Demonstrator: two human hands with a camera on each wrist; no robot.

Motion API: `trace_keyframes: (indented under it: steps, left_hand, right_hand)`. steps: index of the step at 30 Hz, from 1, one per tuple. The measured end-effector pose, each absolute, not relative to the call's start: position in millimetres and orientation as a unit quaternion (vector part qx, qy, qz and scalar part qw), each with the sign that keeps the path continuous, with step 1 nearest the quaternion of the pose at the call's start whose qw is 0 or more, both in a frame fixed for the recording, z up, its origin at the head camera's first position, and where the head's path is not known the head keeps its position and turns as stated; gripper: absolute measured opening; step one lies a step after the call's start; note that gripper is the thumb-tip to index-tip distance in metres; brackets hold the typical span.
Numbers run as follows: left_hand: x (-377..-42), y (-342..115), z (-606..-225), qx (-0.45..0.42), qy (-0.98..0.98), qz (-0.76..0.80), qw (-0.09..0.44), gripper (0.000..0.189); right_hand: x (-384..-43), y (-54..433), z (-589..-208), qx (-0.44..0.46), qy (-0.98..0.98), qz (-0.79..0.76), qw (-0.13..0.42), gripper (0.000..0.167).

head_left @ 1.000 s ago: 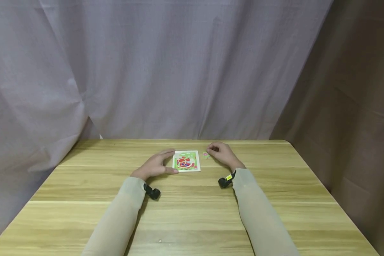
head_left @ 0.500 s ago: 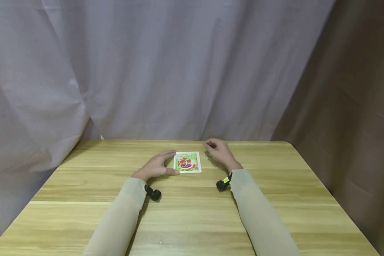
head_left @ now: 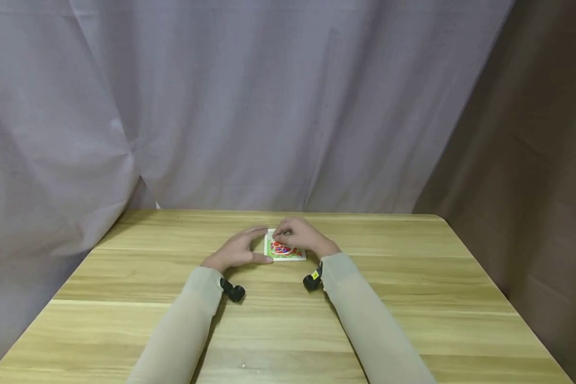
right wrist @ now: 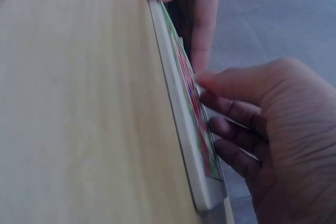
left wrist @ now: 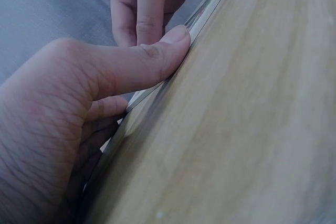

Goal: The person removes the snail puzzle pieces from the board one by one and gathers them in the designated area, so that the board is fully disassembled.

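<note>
Two pale sleeves (head_left: 180,325): run up from the bottom edge of the frame, either side of centre, over the wood-grain desk (head_left: 273,330);
Black wrist devices (head_left: 232,291): one at each cuff, below centre; the right one bears a yellow label;
Left hand (head_left: 237,252): grips the left end of the picture board (head_left: 290,260), thumb at the near corner, forefinger at the far one;
Right hand (head_left: 300,234): over the board's upper part, fingers bent, thumb near the forefinger; whether anything is pinched between them I cannot tell;
Picture board: just below the centre of the frame, flat on the desk; white rim, green ground, red and blue print;
Desk's far edge: crosses mid-frame; its corner at right is rounded;
Grey curtain (head_left: 221,106): hangs in folds across the upper frame;
Brown curtain (head_left: 533,149): darker, along the right side.
</note>
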State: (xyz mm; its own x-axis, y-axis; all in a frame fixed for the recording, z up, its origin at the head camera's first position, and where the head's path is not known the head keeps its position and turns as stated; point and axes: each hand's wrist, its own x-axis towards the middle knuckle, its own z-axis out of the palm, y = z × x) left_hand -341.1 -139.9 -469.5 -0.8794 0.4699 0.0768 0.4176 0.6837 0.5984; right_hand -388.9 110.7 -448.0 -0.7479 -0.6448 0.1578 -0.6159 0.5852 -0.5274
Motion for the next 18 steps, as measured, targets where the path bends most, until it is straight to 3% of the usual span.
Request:
trace_keyframes:
  steps: [18]
  left_hand:
    - [-343.8,-139.5,-473.6,0.242,0.917,0.316,0.040,0.102]
  right_hand:
    - [-389.3,111.6,-457.2,-0.322,0.901,-0.290,-0.026,0.023]
